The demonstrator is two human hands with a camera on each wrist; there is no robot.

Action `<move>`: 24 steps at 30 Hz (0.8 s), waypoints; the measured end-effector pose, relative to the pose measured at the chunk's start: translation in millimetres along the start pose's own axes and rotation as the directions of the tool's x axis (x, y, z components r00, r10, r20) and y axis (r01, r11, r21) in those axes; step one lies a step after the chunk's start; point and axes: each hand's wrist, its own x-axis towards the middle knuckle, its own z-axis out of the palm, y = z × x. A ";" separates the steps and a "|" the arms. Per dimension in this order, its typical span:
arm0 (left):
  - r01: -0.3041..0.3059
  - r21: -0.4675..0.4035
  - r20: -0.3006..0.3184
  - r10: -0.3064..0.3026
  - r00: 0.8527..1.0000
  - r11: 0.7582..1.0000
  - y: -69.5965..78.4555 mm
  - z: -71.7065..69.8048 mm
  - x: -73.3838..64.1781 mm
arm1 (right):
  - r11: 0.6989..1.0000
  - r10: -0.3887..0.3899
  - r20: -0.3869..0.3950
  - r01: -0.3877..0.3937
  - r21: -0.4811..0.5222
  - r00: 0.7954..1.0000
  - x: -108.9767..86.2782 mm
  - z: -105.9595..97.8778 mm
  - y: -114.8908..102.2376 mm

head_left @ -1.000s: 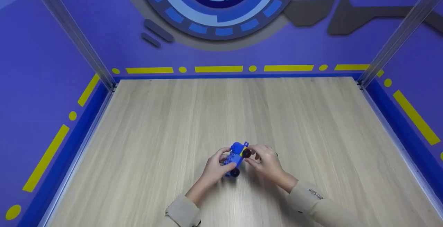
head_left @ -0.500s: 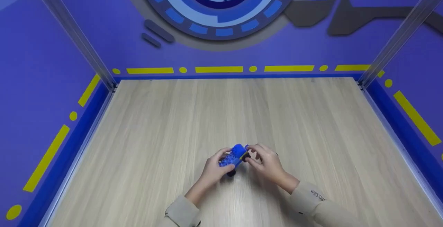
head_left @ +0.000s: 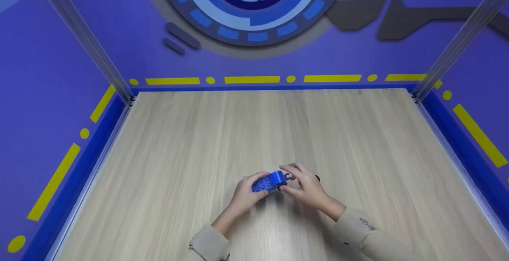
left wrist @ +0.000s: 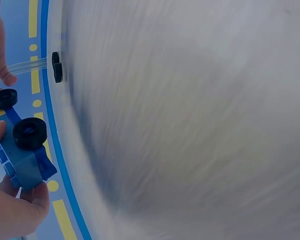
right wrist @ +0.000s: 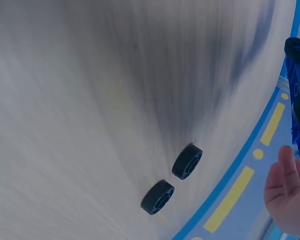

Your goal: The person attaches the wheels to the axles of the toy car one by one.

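A blue toy car (head_left: 277,178) with studs on top and a small hook at one end is held above the table in my left hand (head_left: 244,194). Thumb and fingers grip its studded end from both sides. Black wheels show on the car (left wrist: 21,164) in the left wrist view. My right hand (head_left: 308,187) is at the hook end, its fingers spread around that end. In the right wrist view the right hand's fingers (right wrist: 286,170) look nearly straight, just below the hook. Whether the thumb touches the car is unclear.
Two loose black wheels, one (right wrist: 157,197) beside the other (right wrist: 187,161), stand on the wooden table (head_left: 254,133). In the head view they are mostly hidden behind my right hand. Blue-purple panels (head_left: 238,64) with yellow marks surround the table's back and sides.
The car has turned in my left hand, so its studded top faces up and its side wheels are less visible. My right fingers have come off the front wheel and spread.
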 end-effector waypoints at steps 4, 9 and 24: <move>-0.013 0.040 0.009 0.013 1.000 0.999 1.6 0.3 -0.8 | 0.999 0.026 0.067 -0.028 0.020 0.997 0.1 -1.9 -0.7; -0.048 0.094 0.018 0.046 0.999 0.994 2.7 1.0 -1.5 | 0.999 0.029 0.119 -0.032 0.028 0.992 0.3 -2.7 -0.9; -0.076 0.195 0.018 0.074 0.997 0.978 3.0 2.2 -1.8 | 0.999 -0.001 0.118 -0.004 0.043 0.993 -2.6 1.8 -1.2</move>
